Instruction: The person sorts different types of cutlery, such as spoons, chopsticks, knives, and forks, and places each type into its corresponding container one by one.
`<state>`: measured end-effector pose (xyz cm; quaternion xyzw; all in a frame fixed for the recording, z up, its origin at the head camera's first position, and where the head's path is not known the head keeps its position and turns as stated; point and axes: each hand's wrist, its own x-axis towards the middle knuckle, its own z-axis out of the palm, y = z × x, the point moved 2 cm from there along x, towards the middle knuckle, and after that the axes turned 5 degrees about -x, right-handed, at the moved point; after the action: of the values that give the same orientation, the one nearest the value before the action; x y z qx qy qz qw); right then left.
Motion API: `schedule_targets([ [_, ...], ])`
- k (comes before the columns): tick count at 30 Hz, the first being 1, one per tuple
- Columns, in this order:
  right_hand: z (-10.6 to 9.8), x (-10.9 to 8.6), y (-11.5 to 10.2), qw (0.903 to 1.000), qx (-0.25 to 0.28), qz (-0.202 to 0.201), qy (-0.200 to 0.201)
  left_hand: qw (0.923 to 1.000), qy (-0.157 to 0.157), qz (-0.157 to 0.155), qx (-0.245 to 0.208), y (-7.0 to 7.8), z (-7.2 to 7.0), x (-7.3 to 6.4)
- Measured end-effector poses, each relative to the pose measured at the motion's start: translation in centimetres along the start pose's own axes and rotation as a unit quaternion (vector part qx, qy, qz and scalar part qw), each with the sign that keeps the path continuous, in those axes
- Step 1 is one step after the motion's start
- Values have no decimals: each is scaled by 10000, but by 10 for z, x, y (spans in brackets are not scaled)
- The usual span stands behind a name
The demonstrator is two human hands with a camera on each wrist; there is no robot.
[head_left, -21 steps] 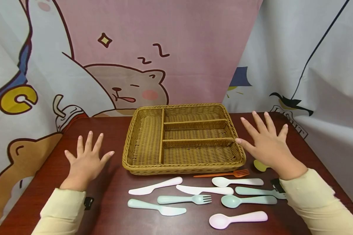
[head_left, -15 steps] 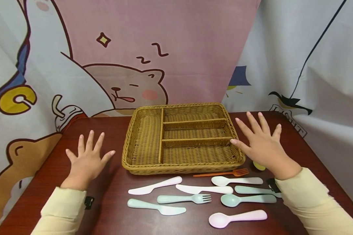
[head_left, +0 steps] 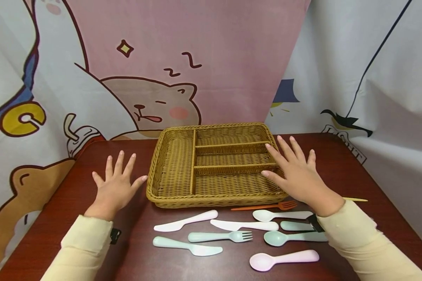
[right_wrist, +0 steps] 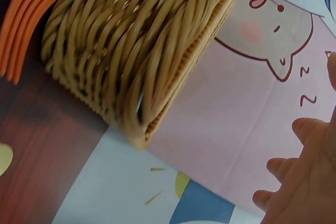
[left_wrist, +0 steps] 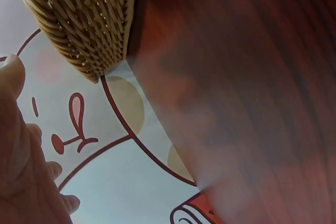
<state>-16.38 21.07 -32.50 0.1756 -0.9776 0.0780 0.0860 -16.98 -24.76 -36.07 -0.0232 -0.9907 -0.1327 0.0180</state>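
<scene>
A wicker basket [head_left: 193, 183] with dividers stands on the table, its several compartments holding nothing. To its left my left hand [head_left: 115, 191] hovers with fingers spread, the thumb near the rim. My right hand [head_left: 300, 177] is spread over the basket's right side, holding nothing; whether it touches the rim I cannot tell. In front lie an orange fork [head_left: 267, 207], a white spoon [head_left: 281, 215], white knives [head_left: 186, 221], a mint fork [head_left: 219, 236], a mint knife [head_left: 188, 246], a mint spoon [head_left: 292, 238] and a pink spoon [head_left: 284, 260].
Under my right sleeve a mint handle [head_left: 295, 226] is partly hidden. A yellow utensil [head_left: 355, 199] shows to the right of that wrist. The dark red table [head_left: 137, 257] meets a printed curtain [head_left: 232, 58] at the back.
Both hands have moved inward toward the basket, the right one leftward over its rim, the left one rightward. The basket and cutlery have stayed in place.
</scene>
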Motion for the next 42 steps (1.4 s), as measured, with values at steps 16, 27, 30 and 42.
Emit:
schedule_targets([
  [16, 16, 3, -48, 9960, 507, -739, -19, 9987, -306, 134, -380, 20, 14, 22],
  [27, 24, -5, -82, 9864, 1051, -1262, 118, 9970, -423, 65, -637, 28, 21, 35],
  [30, 25, -7, -90, 9826, 1177, -1428, 141, 9962, -457, 16, -740, 29, 23, 38],
  [42, 37, -18, -112, 9627, 1604, -2172, -156, 9907, -766, -152, -1118, 32, 34, 49],
])
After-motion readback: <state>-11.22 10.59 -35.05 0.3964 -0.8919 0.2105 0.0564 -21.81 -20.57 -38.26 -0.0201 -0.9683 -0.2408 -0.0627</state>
